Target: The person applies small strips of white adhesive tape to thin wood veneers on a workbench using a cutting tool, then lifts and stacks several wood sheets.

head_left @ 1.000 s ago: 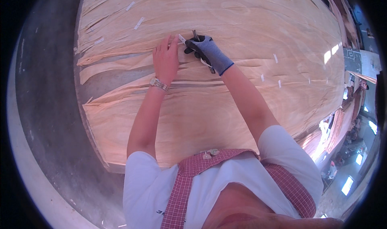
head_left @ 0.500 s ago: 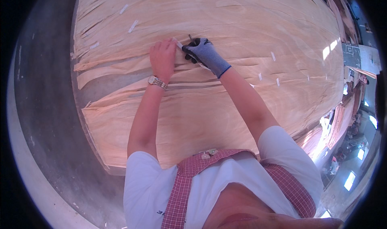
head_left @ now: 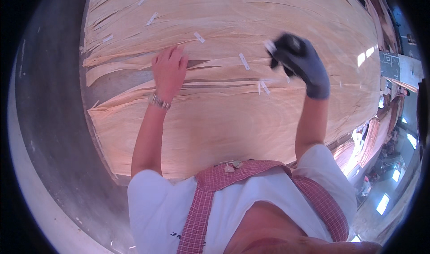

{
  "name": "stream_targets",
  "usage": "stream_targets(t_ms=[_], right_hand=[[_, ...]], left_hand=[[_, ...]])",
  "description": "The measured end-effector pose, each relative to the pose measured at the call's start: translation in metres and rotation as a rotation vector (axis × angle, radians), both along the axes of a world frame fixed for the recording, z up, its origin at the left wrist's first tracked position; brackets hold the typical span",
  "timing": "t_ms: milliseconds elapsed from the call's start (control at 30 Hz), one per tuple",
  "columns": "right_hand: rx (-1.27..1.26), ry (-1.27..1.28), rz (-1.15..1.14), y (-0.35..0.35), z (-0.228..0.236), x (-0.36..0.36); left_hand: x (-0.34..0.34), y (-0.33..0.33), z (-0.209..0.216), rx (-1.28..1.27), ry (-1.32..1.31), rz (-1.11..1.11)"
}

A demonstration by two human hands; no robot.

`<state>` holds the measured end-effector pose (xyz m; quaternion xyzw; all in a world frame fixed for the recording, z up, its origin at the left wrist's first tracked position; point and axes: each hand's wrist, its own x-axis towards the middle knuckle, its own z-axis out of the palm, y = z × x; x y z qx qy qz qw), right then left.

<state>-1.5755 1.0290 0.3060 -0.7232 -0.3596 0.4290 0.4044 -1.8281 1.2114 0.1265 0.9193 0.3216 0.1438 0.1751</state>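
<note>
A broad, thin sheet of pale tan wood veneer (head_left: 215,133) spreads below and ahead of the person, filling most of the view. Its grain runs in wavy lines from side to side. Long ragged splits open from the sheet's left edge and narrow toward its middle, parting it into loose ribbons with grey showing through the gaps; smaller cracks mark its far left corner. Short white strips of tape (head_left: 152,18) lie scattered over the sheet, some near the far left corner, others about the middle, two of them close together beside the narrow end of a split.

Of the two hands, the bare left hand (head_left: 170,72) is palm down over the splits, left of the sheet's middle, its fingers loosely extended and gripping nothing. A metal-banded wristwatch (head_left: 160,102) circles that wrist. The right hand (head_left: 299,59), in a blue-grey knitted glove with black-coated fingers, is right of the sheet's middle, blurred, its fingers curled in around a small white piece (head_left: 270,46) at the tips; whether it holds anything more, I cannot tell.

Beyond the sheet's left edge is dark grey floor (head_left: 49,119); beyond its right edge, stacked reddish-brown sheets (head_left: 371,140)
</note>
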Motion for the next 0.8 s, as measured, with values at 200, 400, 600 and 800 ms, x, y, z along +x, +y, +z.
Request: stream_targets(t_ms=[200,400,600,800], right_hand=[[0.711,0.675,-0.028,-0.112,-0.036,-0.028],[0.052,0.830,-0.101,-0.100,-0.020,-0.077],[-0.202,0.777,0.012,-0.064,-0.012,-0.095],[-0.231,0.740,0.094,-0.053,-0.024,-0.096]], left_hand=[[-0.058,-0.014,0.013,0.142,0.038,0.051],[-0.101,-0.004,-0.003,0.267,-0.026,-0.003],[-0.095,-0.018,0.007,-0.014,0.000,0.095],[-0.072,0.016,0.026,-0.643,0.387,0.077]])
